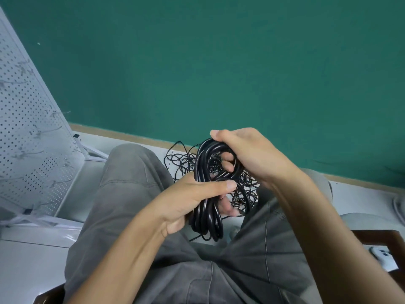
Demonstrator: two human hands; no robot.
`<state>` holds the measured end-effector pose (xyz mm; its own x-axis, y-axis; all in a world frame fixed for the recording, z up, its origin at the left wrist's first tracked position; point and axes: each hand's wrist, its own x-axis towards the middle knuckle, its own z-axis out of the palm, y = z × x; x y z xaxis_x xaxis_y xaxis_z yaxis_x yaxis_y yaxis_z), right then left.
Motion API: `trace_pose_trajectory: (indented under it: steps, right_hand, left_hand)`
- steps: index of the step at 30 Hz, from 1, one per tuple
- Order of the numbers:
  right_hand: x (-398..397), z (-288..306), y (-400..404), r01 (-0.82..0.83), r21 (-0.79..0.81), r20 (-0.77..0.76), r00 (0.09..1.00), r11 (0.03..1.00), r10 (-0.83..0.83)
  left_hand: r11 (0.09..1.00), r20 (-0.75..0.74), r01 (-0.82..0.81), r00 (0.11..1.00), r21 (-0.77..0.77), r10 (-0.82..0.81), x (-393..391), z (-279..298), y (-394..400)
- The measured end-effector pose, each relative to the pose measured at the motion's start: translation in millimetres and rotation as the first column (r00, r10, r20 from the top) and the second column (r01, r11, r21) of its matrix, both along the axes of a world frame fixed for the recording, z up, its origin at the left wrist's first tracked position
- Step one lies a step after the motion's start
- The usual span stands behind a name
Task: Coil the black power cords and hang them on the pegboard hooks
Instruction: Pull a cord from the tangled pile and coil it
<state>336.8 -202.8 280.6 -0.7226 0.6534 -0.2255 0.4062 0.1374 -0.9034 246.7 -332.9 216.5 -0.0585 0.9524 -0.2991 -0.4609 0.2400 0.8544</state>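
Note:
A coil of black power cord (205,170) hangs between my two hands above my lap. My left hand (192,199) grips the coil's middle, thumb laid across the strands. My right hand (245,153) holds the upper loop, fingers curled through it. The coil's lower loops (207,224) dangle below my left hand. On the floor behind lies a tangle of thinner black cords (243,189), partly hidden by the coil and my hands. The white pegboard (28,137) leans at the left, with several small hooks on it.
My legs in grey trousers (131,194) fill the middle. A green wall (219,62) with a tan baseboard stands behind. The white floor (26,266) lies at the left. A dark wooden edge (385,238) and a small white device (381,255) sit at the right.

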Motion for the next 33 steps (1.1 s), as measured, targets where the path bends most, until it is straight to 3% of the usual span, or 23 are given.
trace_pose_trajectory:
  steps: [6,19,27,33]
  right_hand:
    - [-0.3,-15.7,-4.8,-0.031,0.041,-0.11,0.993,0.999,0.036]
    - [-10.4,-21.0,-6.2,0.029,-0.11,-0.156,0.987,0.994,-0.046]
    - [-10.5,-14.5,2.8,-0.103,-0.082,-0.001,0.995,0.991,0.103]
    - [-17.8,-12.1,9.5,-0.124,-0.094,0.021,0.992,0.988,0.126]
  left_hand:
    - [1.0,-0.007,0.017,1.0,0.005,-0.017,1.9,0.3,-0.9]
    - [0.998,-0.067,0.05,0.997,0.032,-0.048,-19.0,8.1,-6.0]
    - [0.99,-0.044,0.13,0.991,0.061,-0.127,-15.2,16.5,-8.0]
    - [1.0,0.01,0.006,1.0,-0.005,-0.006,-2.8,2.2,0.8]
